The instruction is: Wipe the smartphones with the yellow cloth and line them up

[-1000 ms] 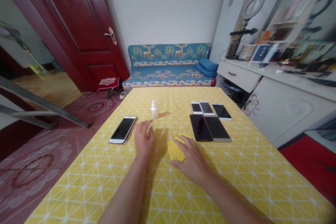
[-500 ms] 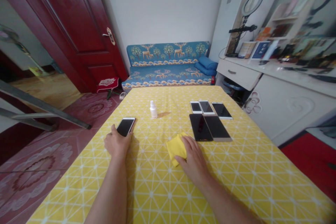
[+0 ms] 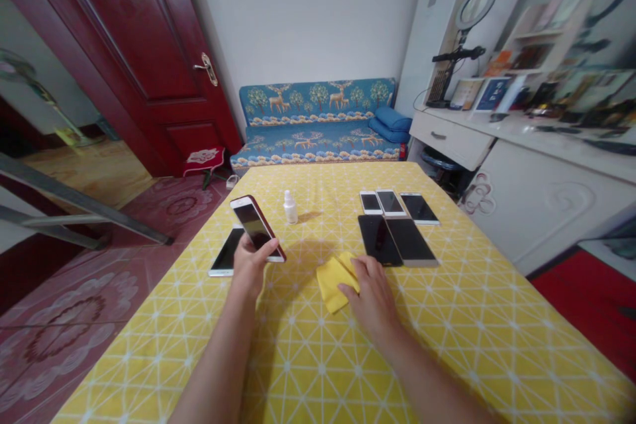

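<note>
My left hand [image 3: 251, 262] grips a white-fronted smartphone [image 3: 254, 226] with a dark red edge, raised and tilted above the table. Beneath and to the left of it, another white phone [image 3: 224, 257] lies flat, partly covered by that hand. My right hand [image 3: 371, 291] has its fingers and thumb closed on a folded yellow cloth [image 3: 335, 283], which rests on the tablecloth. A small white spray bottle [image 3: 291, 207] stands upright beyond the two hands.
Right of the cloth lie several phones: a black one [image 3: 380, 240], a dark one [image 3: 412, 242] and smaller white ones [image 3: 391, 203] behind. The patterned yellow tablecloth [image 3: 318, 371] covers the table. A blue sofa [image 3: 313, 126] and a white dresser [image 3: 556, 192] stand beyond.
My left hand has lifted the phone off the table and moved it right, uncovering another phone beneath. My right hand stays near its spot, its fingers drawn closer together on the cloth.
</note>
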Demonstrator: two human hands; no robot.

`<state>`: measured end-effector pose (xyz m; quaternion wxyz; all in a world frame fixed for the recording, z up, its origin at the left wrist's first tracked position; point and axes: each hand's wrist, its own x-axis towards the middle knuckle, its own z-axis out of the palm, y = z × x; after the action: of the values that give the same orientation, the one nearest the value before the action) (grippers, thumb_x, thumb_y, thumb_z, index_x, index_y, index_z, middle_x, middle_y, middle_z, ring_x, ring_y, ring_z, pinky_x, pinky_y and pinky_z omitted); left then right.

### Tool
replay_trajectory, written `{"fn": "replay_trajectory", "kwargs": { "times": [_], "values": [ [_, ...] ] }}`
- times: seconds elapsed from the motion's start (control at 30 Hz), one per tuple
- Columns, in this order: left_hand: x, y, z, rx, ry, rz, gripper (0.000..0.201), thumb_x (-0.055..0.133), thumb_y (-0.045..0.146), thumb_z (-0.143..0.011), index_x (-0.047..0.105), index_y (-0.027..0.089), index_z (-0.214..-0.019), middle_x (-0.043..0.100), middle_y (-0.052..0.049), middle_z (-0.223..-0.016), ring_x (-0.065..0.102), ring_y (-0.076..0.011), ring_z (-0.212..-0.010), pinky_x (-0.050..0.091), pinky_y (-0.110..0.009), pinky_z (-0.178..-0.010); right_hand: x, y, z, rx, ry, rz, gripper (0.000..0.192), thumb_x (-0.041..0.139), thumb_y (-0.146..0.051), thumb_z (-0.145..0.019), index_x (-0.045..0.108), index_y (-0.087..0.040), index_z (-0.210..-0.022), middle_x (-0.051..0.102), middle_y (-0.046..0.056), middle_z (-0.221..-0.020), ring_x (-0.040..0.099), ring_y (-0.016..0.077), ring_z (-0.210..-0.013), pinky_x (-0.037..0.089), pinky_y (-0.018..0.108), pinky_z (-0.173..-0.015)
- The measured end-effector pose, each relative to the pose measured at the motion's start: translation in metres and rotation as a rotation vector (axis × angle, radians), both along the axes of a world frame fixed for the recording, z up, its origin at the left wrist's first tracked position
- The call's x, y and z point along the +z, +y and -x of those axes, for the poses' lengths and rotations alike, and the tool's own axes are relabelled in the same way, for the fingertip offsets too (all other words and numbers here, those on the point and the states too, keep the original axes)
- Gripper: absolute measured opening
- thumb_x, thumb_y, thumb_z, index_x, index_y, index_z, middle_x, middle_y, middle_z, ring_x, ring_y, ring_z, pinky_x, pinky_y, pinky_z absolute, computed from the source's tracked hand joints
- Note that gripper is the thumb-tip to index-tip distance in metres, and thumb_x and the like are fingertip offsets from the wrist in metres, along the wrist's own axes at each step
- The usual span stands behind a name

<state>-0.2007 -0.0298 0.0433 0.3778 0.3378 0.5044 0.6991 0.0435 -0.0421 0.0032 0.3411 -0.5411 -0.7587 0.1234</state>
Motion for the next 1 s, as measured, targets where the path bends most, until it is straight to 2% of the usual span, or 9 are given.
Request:
{"fn": "replay_trajectory", "kwargs": {
  "times": [0.07,0.17,0.3,0.43,0.5,0.6,0.73,0.9,1.0],
  "values": [
    [-0.003,-0.002,-0.021,-0.188,-0.277,-0.010,0.052,0.086,0.037,-0.055,0.060,0.018,-0.096,0.060,0.004,-0.074,0.055,-0.0082,-0.058,0.046,-0.020,-0.052,-0.002,0.003,-0.002,0.008,0.028,0.001,0.012,0.060,-0.017,-0.077,0.064,-0.021,-0.087,0.058,0.010,-0.104,0.056,0.0282,-0.102,0.049,0.044,-0.090],
    [-0.007,-0.005,-0.048,-0.324,-0.564,0.116,0.044,0.084,0.030,-0.062,0.062,0.019,-0.097,0.063,0.005,-0.074,0.057,-0.0049,-0.057,0.046,-0.014,-0.052,-0.002,0.005,-0.005,0.004,0.146,0.008,0.009,0.054,-0.018,-0.080,0.059,-0.021,-0.072,0.060,0.010,-0.103,0.058,0.0269,-0.103,0.047,0.043,-0.091],
    [-0.012,-0.005,-0.063,-0.378,-0.613,0.231,0.024,0.070,0.019,-0.079,0.063,0.017,-0.102,0.071,-0.002,-0.090,0.066,-0.0080,-0.069,0.053,-0.017,-0.062,0.003,0.005,-0.008,-0.046,0.493,0.148,0.020,0.050,-0.037,-0.087,0.058,-0.020,-0.087,0.066,0.007,-0.092,0.063,0.0241,-0.089,0.052,0.040,-0.081],
    [-0.013,-0.005,-0.063,-0.498,-0.605,0.249,0.033,0.063,0.021,-0.085,0.060,0.010,-0.116,0.070,-0.013,-0.110,0.069,-0.0139,-0.084,0.054,-0.019,-0.068,0.007,0.007,-0.008,-0.109,0.902,0.378,0.034,0.057,-0.051,-0.081,0.056,-0.018,-0.092,0.064,0.004,-0.083,0.065,0.0204,-0.072,0.056,0.031,-0.057],
    [-0.012,-0.006,-0.063,-0.542,-0.589,0.260,0.039,0.062,0.023,-0.085,0.058,0.007,-0.120,0.070,-0.017,-0.112,0.069,-0.0174,-0.090,0.055,-0.023,-0.073,0.006,0.009,-0.009,-0.135,1.056,0.411,0.040,0.062,-0.050,-0.078,0.056,-0.017,-0.101,0.066,0.005,-0.090,0.066,0.0205,-0.074,0.058,0.031,-0.056],
    [-0.012,-0.008,-0.068,-0.653,-0.607,0.270,0.049,0.059,0.037,-0.087,0.055,0.006,-0.125,0.068,-0.019,-0.114,0.067,-0.0254,-0.101,0.053,-0.034,-0.085,0.005,0.012,-0.012,-0.140,1.144,0.334,0.048,0.062,-0.046,-0.081,0.055,-0.017,-0.118,0.067,0.009,-0.107,0.068,0.0233,-0.089,0.060,0.036,-0.070],
    [-0.014,-0.010,-0.075,-0.830,-0.658,0.304,0.067,0.047,0.063,-0.085,0.057,0.009,-0.123,0.068,-0.020,-0.113,0.065,-0.0320,-0.104,0.050,-0.046,-0.090,0.008,0.010,-0.014,-0.077,0.933,0.109,0.044,0.048,-0.038,-0.092,0.055,-0.018,-0.130,0.058,0.013,-0.133,0.060,0.0255,-0.116,0.048,0.047,-0.099],
    [-0.023,-0.007,-0.078,-0.733,-0.660,0.315,0.053,0.045,0.057,-0.088,0.065,0.011,-0.106,0.071,-0.015,-0.103,0.067,-0.0255,-0.096,0.052,-0.042,-0.088,0.015,-0.010,0.002,0.418,0.356,-0.089,0.040,0.040,-0.020,-0.095,0.058,-0.029,-0.130,0.057,0.004,-0.137,0.045,0.0207,-0.133,0.030,0.052,-0.114],
    [-0.027,-0.007,-0.076,-0.707,-0.513,0.310,0.056,0.039,0.056,-0.090,0.068,0.008,-0.087,0.072,-0.017,-0.089,0.068,-0.0261,-0.091,0.053,-0.039,-0.086,0.019,-0.020,0.013,0.586,0.117,-0.099,0.044,0.040,-0.017,-0.096,0.050,-0.029,-0.137,0.052,0.003,-0.141,0.039,0.0196,-0.138,0.025,0.054,-0.116]
  ]
}}
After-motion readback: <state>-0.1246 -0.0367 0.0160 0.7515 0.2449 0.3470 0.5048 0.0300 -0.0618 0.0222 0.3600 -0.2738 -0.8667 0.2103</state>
